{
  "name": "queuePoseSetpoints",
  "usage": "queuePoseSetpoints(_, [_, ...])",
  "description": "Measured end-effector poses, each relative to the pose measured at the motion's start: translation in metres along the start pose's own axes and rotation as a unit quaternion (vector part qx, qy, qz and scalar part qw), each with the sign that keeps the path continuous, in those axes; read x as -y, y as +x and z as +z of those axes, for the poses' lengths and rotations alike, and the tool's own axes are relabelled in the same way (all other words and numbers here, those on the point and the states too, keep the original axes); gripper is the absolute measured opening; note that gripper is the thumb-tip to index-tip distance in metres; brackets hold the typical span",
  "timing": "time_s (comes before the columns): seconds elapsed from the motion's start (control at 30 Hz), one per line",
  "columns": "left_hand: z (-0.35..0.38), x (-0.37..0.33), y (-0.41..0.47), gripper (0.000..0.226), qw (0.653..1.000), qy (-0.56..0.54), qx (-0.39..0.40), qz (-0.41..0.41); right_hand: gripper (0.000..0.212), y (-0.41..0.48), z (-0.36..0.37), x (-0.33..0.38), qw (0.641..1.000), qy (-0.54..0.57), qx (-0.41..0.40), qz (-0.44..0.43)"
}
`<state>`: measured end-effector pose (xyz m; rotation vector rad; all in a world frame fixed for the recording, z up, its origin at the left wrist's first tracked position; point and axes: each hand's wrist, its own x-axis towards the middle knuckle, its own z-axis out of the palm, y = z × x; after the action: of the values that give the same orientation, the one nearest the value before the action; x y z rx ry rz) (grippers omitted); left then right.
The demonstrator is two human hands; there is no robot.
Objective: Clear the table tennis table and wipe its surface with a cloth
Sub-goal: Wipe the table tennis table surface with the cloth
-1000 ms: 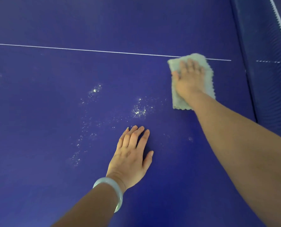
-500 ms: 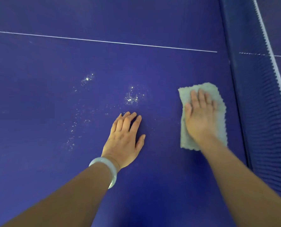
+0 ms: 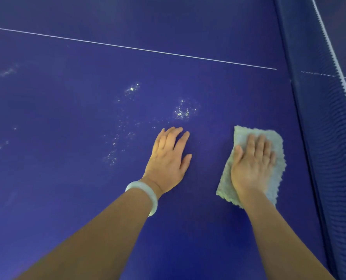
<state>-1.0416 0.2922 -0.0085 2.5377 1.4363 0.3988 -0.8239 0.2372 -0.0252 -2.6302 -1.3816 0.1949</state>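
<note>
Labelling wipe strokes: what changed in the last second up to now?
The right hand, pressing flat on the cloth, slid it from the white line back toward the person, alongside the net; it now lies level with the left hand. Nothing was gripped or released. The left hand stayed flat on the table, and the pale speckles beyond it remain unwiped.

Pale green cloth (image 3: 278, 146) flat on blue table (image 3: 67, 178), near net
</note>
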Motion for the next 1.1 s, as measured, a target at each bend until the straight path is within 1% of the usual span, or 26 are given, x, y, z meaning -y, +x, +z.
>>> queuePoseSetpoints(0.1, [-0.021, 0.029, -0.053, 0.054, 0.997, 0.011, -0.049, -0.057, 0.072, -0.03, 0.006, 0.027, 1.0, 0.001, 0.006, 0.01])
queuePoseSetpoints(0.2, [-0.04, 0.08, -0.106, 0.059, 0.976, 0.061, -0.086, -0.191, 0.074, -0.032, 0.014, 0.07, 1.0, 0.0, 0.02, 0.004])
queuePoseSetpoints(0.27, [-0.048, 0.107, -0.124, 0.065, 0.956, 0.066, -0.083, -0.273, 0.073, -0.011, 0.019, 0.097, 1.0, 0.007, 0.022, -0.001])
queuePoseSetpoints(0.33, [-0.05, 0.122, -0.129, 0.069, 0.948, 0.063, -0.07, -0.305, 0.072, 0.021, 0.02, 0.117, 1.0, 0.01, 0.023, -0.008])
queuePoseSetpoints(0.47, [-0.045, 0.127, -0.129, 0.074, 0.945, 0.072, -0.041, -0.316, 0.071, 0.079, 0.017, 0.136, 0.999, 0.037, 0.02, 0.016])
queuePoseSetpoints(0.5, [-0.044, 0.127, -0.129, 0.074, 0.945, 0.077, -0.038, -0.316, 0.07, 0.085, 0.017, 0.143, 0.999, 0.04, 0.028, 0.004])
queuePoseSetpoints(0.53, [-0.044, 0.127, -0.13, 0.073, 0.945, 0.082, -0.037, -0.315, 0.069, 0.084, 0.018, 0.151, 0.998, 0.041, 0.042, -0.03])
queuePoseSetpoints(0.57, [-0.045, 0.127, -0.13, 0.072, 0.945, 0.084, -0.039, -0.314, 0.067, 0.078, 0.02, 0.159, 0.994, 0.035, 0.053, -0.088])
queuePoseSetpoints(0.63, [-0.046, 0.127, -0.129, 0.07, 0.944, 0.087, -0.037, -0.317, 0.065, 0.06, 0.025, 0.164, 0.973, 0.022, 0.074, -0.218])
queuePoseSetpoints(0.67, [-0.046, 0.128, -0.128, 0.069, 0.942, 0.09, -0.033, -0.32, 0.065, 0.054, 0.025, 0.158, 0.964, 0.023, 0.081, -0.252])
queuePoseSetpoints(0.7, [-0.046, 0.128, -0.128, 0.069, 0.941, 0.096, -0.027, -0.323, 0.065, 0.051, 0.024, 0.146, 0.964, 0.026, 0.08, -0.254])
queuePoseSetpoints(0.73, [-0.046, 0.127, -0.129, 0.069, 0.941, 0.102, -0.023, -0.322, 0.066, 0.052, 0.022, 0.132, 0.97, 0.029, 0.066, -0.232])
queuePoseSetpoints(0.83, [-0.045, 0.128, -0.129, 0.068, 0.941, 0.113, -0.025, -0.317, 0.066, 0.073, 0.018, 0.104, 0.992, 0.023, 0.022, -0.119])
queuePoseSetpoints(0.9, [-0.044, 0.129, -0.13, 0.068, 0.941, 0.118, -0.028, -0.317, 0.067, 0.094, 0.017, 0.118, 0.998, 0.007, 0.014, -0.065])
queuePoseSetpoints(0.97, [-0.044, 0.129, -0.13, 0.067, 0.942, 0.12, -0.027, -0.313, 0.068, 0.107, 0.022, 0.151, 0.999, 0.016, 0.008, -0.045])
queuePoseSetpoints(1.0, [-0.044, 0.129, -0.129, 0.067, 0.942, 0.12, -0.026, -0.313, 0.068, 0.108, 0.025, 0.171, 0.998, 0.025, 0.013, -0.056])
queuePoseSetpoints(1.03, [-0.044, 0.129, -0.128, 0.067, 0.942, 0.12, -0.024, -0.314, 0.067, 0.101, 0.029, 0.19, 0.995, 0.034, 0.024, -0.087])
queuePoseSetpoints(1.1, [-0.044, 0.129, -0.129, 0.067, 0.941, 0.121, -0.02, -0.317, 0.069, 0.07, 0.037, 0.215, 0.979, 0.036, 0.046, -0.195])
